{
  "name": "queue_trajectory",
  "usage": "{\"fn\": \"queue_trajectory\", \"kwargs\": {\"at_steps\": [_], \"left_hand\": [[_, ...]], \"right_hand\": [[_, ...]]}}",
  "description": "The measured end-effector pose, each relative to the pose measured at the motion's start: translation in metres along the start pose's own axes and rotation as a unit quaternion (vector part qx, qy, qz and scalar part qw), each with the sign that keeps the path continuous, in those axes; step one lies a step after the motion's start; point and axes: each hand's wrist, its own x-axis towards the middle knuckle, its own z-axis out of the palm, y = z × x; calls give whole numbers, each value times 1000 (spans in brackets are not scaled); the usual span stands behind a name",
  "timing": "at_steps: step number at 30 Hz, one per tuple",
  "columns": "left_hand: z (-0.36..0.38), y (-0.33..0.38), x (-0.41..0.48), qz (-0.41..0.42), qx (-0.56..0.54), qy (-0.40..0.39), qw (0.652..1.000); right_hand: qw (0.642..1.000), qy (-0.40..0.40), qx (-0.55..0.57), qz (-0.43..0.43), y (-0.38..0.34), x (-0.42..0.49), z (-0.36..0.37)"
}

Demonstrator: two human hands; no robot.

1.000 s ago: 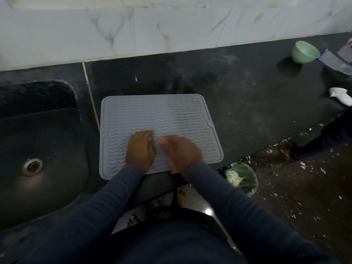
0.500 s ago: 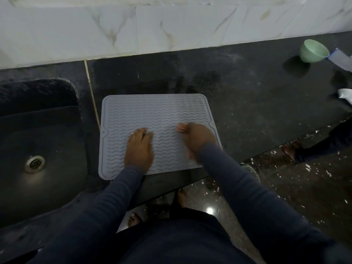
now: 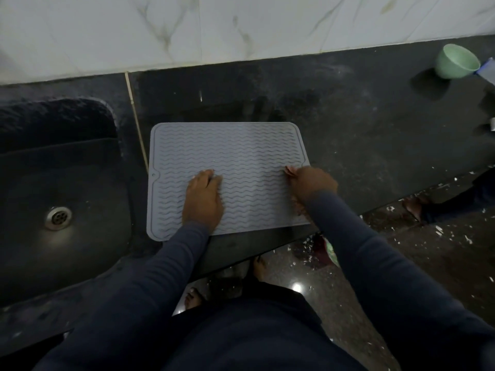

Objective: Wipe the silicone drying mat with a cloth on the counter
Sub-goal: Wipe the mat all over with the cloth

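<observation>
**Mat wipe: mid-task, cloth not confirmed**

The silicone drying mat (image 3: 235, 156) is laid flat, ribbed face up, on the counter (image 3: 361, 135), just beside the sink (image 3: 26, 183). The left hand (image 3: 203, 199) is pressed flat on the mat's half nearer the sink, fingers straight, apparently as an anchor. The right hand (image 3: 310, 186) is blurred at the mat edge farthest from the sink, fingers seemingly curled; whether a cloth is pinched cannot be told.

Progress is judged as mid-wipe; no wet or clean band is visible, so the covered area cannot be confirmed; the strip beyond both hands and the end nearest the sink are probably left.

The long axis is set pointing away from the sink, parallel to the counter's front edge; the wavy ribs run along it; a short side with a small hole (image 3: 153, 174) is faced toward the sink.
</observation>
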Motion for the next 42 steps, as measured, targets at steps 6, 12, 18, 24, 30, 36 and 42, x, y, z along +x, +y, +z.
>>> {"fn": "queue_trajectory", "kwargs": {"at_steps": [6,12,18,24,30,36,42], "left_hand": [[0,-3,5,-34,-12,-26,999],[1,-2,1,-7,2,-16,1000],[-6,2,13,7,31,21,999],[-5,-11,29,-11,96,-47,994],[-3,-10,27,-17,120,-41,992],[-3,-10,28,-17,123,-42,991],[-4,-12,28,-19,124,-46,991]], "right_hand": [[975,-35,82,-201,-119,-55,41],[1000,-11,11,-20,18,-6,-1],[997,-25,41,-59,-53,5,-13],[975,-52,119,-181,-90,-27,20],[999,0,11,32,28,35,-13],[977,-26,138,-158,-94,-4,20],[989,-10,102,-106,-38,13,10]]}}
